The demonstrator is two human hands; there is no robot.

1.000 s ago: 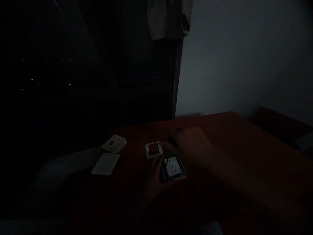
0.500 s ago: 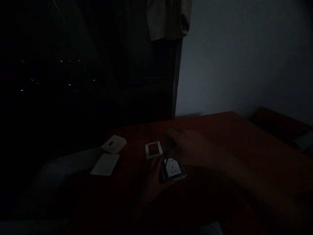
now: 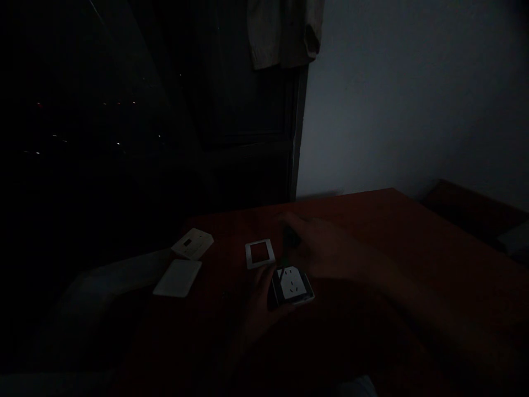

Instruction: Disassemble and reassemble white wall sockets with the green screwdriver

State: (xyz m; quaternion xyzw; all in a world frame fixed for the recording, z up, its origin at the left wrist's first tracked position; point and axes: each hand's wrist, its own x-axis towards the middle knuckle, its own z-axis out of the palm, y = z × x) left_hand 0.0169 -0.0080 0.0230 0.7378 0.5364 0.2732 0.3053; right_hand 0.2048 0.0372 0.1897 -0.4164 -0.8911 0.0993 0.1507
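A wall socket (image 3: 292, 284) sits face up on the dim red table (image 3: 363, 212), gripped along its left side by the left hand (image 3: 259, 314).
The right hand (image 3: 326, 248) clasps a dark screwdriver (image 3: 291, 240), its shaft slanting over the socket's upper left corner; where the tip ends is too dark to tell, and the left wrist fades into shadow. Compared with a second ago, the right fingers have drawn in from the square frame (image 3: 249, 256), while the socket stays put. A flat panel (image 3: 177, 278) and a cut-out plate (image 3: 198, 242) lie farther left.
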